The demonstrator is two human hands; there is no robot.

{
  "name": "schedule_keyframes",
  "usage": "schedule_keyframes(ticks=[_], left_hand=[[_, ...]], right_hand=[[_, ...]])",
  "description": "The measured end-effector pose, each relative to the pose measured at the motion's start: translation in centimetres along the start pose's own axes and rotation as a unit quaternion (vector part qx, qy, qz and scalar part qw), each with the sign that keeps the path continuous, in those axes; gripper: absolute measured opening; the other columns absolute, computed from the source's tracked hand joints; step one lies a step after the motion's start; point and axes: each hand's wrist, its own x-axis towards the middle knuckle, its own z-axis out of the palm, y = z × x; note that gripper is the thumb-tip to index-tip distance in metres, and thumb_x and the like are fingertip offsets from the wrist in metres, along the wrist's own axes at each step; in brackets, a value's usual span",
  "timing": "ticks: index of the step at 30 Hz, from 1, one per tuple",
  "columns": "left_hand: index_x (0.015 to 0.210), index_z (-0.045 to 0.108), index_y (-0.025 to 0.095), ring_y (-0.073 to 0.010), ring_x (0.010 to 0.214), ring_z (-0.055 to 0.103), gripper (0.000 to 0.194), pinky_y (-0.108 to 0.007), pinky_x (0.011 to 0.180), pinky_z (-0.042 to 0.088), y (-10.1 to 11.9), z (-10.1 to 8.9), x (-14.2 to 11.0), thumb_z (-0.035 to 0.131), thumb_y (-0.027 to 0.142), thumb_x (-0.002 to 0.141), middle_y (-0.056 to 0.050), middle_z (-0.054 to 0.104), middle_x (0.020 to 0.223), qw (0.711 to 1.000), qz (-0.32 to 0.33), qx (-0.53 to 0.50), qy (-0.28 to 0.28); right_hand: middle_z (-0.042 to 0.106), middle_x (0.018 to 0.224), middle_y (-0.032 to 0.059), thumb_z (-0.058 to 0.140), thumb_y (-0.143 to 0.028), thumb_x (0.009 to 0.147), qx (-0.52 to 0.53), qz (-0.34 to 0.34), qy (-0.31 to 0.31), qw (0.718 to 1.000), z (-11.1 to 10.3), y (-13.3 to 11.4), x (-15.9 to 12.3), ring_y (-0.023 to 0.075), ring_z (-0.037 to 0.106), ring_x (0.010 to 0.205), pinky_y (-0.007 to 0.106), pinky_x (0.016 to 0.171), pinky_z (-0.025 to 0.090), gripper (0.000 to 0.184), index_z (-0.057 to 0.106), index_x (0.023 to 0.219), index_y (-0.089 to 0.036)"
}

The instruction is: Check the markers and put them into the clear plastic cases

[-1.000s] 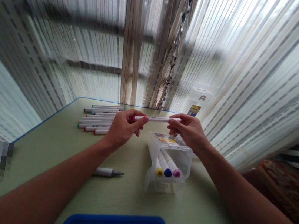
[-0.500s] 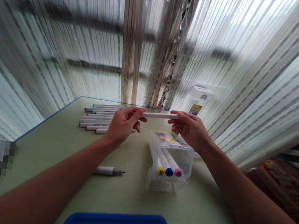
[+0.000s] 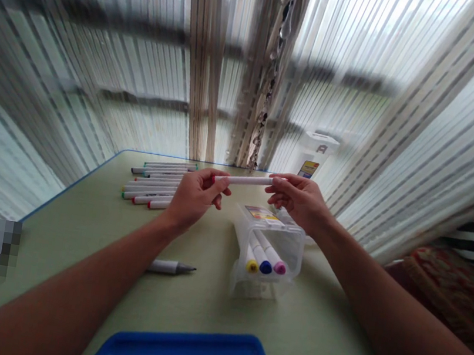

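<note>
A white marker point(image 3: 249, 181) with a pinkish-red end is held level above the table between both hands. My left hand point(image 3: 199, 197) pinches its red end, and my right hand point(image 3: 299, 197) grips the other end, whose tip the fingers hide. Below my right hand lies a clear plastic case point(image 3: 299, 252) on its side, its open end towards me. Inside it are a yellow-ended marker point(image 3: 252, 264), a blue-ended marker point(image 3: 265, 265) and a pink-ended marker point(image 3: 279, 266). Left of my left hand, several white markers point(image 3: 152, 191) lie in a row, partly hidden by it.
An uncapped marker point(image 3: 170, 266) with a grey tip lies beside my left forearm on the green table point(image 3: 198, 314). A blue tray edge point(image 3: 188, 353) runs along the front. A clear lidded container point(image 3: 314, 150) stands at the back, before string curtains point(image 3: 146, 69).
The held marker has been turned, so the printing seen on it earlier no longer shows. My right fingers have shifted over its right end, covering the pink tip. The case stays put.
</note>
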Motion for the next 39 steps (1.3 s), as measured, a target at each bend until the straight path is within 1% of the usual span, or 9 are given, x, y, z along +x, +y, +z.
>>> schedule_keyframes(ticks=[7,11,18,23,27,30,33,36,39], left_hand=[[0.086,0.071,0.010,-0.0075,0.047,0.055,0.033,-0.020,0.045,0.045,0.1,0.0,-0.1,0.083,0.038,0.073,-0.001,0.065,0.066,0.999,0.023,0.046,0.001],[0.088,0.071,0.011,-0.0077,0.048,0.056,0.032,-0.021,0.047,0.047,0.0,0.0,0.0,0.082,0.036,0.073,-0.002,0.068,0.070,0.999,0.014,0.034,0.008],[0.094,0.070,0.011,-0.0081,0.049,0.058,0.022,-0.022,0.049,0.050,0.2,0.0,0.2,0.073,0.028,0.080,-0.006,0.073,0.078,0.999,-0.019,-0.036,0.026],[0.098,0.071,0.010,-0.0091,0.050,0.058,0.019,-0.024,0.052,0.053,0.3,-0.1,0.3,0.064,0.024,0.087,-0.007,0.074,0.079,0.996,-0.036,-0.082,0.030],[0.098,0.070,0.009,-0.0105,0.050,0.059,0.020,-0.024,0.051,0.053,0.5,0.0,0.3,0.058,0.023,0.090,-0.008,0.074,0.077,0.992,-0.054,-0.107,0.034],[0.100,0.069,0.009,-0.0110,0.049,0.059,0.021,-0.025,0.051,0.052,0.6,0.1,0.3,0.054,0.022,0.092,-0.009,0.074,0.076,0.991,-0.064,-0.116,0.032],[0.100,0.069,0.010,-0.0110,0.049,0.059,0.022,-0.025,0.051,0.052,0.5,0.1,0.3,0.056,0.026,0.093,-0.008,0.074,0.075,0.992,-0.051,-0.107,0.031],[0.100,0.070,0.011,-0.0096,0.048,0.058,0.024,-0.023,0.049,0.050,0.3,0.0,0.3,0.064,0.032,0.089,-0.006,0.072,0.073,0.996,-0.040,-0.070,0.027],[0.097,0.071,0.011,-0.0081,0.046,0.055,0.028,-0.021,0.047,0.048,0.2,0.0,0.2,0.072,0.035,0.083,-0.003,0.070,0.070,0.999,-0.023,-0.032,0.016]], right_hand=[[0.074,0.065,0.0044,0.092,-0.033,0.064,-0.050,-0.036,-0.016,0.998,-0.1,0.6,-0.2,0.0127,0.068,0.051,0.020,0.045,0.051,0.030,0.075,0.080,-0.015],[0.074,0.066,0.0046,0.091,-0.032,0.067,-0.042,-0.034,-0.028,0.998,-0.1,0.6,-0.1,0.0111,0.068,0.052,0.018,0.046,0.050,0.026,0.076,0.079,-0.015],[0.077,0.071,0.0074,0.086,-0.033,0.071,0.010,0.003,-0.011,1.000,-0.1,0.1,0.1,0.0127,0.069,0.052,0.018,0.044,0.050,0.026,0.077,0.087,-0.014],[0.078,0.073,0.0089,0.072,-0.023,0.081,0.030,0.018,-0.011,0.999,-0.1,-0.4,0.0,0.0134,0.070,0.053,0.019,0.045,0.052,0.018,0.077,0.093,-0.012],[0.078,0.074,0.0098,0.059,-0.018,0.086,0.046,0.031,-0.007,0.998,0.0,-0.7,-0.2,0.0137,0.070,0.053,0.019,0.046,0.053,0.020,0.075,0.095,-0.010],[0.078,0.073,0.0104,0.054,-0.015,0.087,0.057,0.039,-0.002,0.998,0.1,-0.9,-0.3,0.0144,0.070,0.052,0.020,0.046,0.053,0.022,0.075,0.094,-0.009],[0.078,0.072,0.0104,0.057,-0.015,0.085,0.054,0.037,-0.004,0.998,0.1,-0.8,-0.2,0.0151,0.071,0.051,0.020,0.044,0.052,0.020,0.075,0.093,-0.009],[0.077,0.070,0.0091,0.069,-0.021,0.082,0.039,0.026,-0.003,0.999,0.0,-0.5,-0.1,0.0149,0.071,0.051,0.018,0.042,0.051,0.015,0.075,0.091,-0.011],[0.077,0.069,0.0079,0.083,-0.028,0.074,0.018,0.011,-0.010,1.000,-0.2,0.0,0.0,0.0143,0.071,0.051,0.017,0.042,0.050,0.021,0.076,0.087,-0.013]])
